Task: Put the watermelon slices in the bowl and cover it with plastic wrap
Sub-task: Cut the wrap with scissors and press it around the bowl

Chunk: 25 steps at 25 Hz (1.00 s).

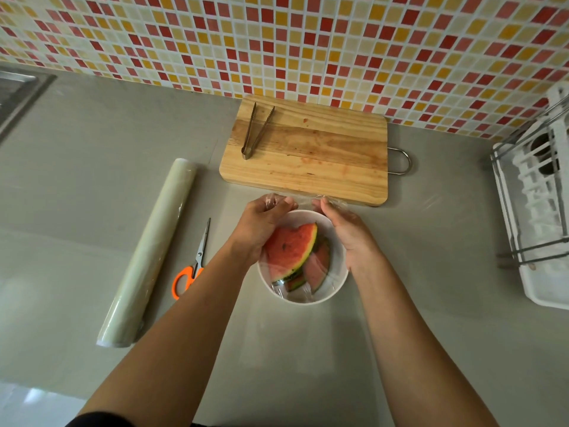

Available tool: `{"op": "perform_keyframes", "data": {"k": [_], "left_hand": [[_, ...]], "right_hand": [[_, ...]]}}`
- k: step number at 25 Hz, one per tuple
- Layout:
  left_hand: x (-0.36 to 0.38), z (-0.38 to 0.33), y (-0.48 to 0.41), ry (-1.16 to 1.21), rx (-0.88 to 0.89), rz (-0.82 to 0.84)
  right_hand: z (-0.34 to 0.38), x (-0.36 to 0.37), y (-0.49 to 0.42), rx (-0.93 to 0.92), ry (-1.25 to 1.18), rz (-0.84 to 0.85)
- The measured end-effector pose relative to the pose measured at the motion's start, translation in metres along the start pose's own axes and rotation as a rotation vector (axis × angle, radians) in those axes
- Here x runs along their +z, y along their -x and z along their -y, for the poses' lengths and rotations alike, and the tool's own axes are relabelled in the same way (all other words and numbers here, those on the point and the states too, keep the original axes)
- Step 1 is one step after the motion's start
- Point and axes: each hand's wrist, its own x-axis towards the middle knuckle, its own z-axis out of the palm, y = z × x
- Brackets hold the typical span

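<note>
Left hand, right hand pinching plastic wrap, bowl, watermelon slices rind-side right

I see a wooden cutting board against the mosaic tile wall, red smears on its surface and a metal loop handle at its right end. Metal tongs lie on its left part. Orange-handled scissors rest on the grey countertop. A white dish rack stands far right, and a sink edge shows far left.
</note>
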Motion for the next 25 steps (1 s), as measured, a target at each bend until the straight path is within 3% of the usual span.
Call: {"op": "perform_keyframes", "data": {"k": [7, 11, 18, 25], "left_hand": [[0.001, -0.001, -0.003, 0.046, -0.141, -0.046], [0.003, -0.009, -0.006, 0.049, -0.241, 0.014], [0.005, -0.012, -0.016, -0.094, -0.265, -0.048], [0.003, -0.007, -0.014, -0.083, -0.216, -0.090]], "right_hand": [[0.006, 0.002, 0.000, 0.017, 0.069, -0.153], [0.010, 0.001, -0.004, 0.065, 0.031, -0.127], [0.016, 0.003, -0.008, 0.190, 0.082, -0.128], [0.019, 0.003, 0.003, 0.270, -0.082, -0.180]]}}
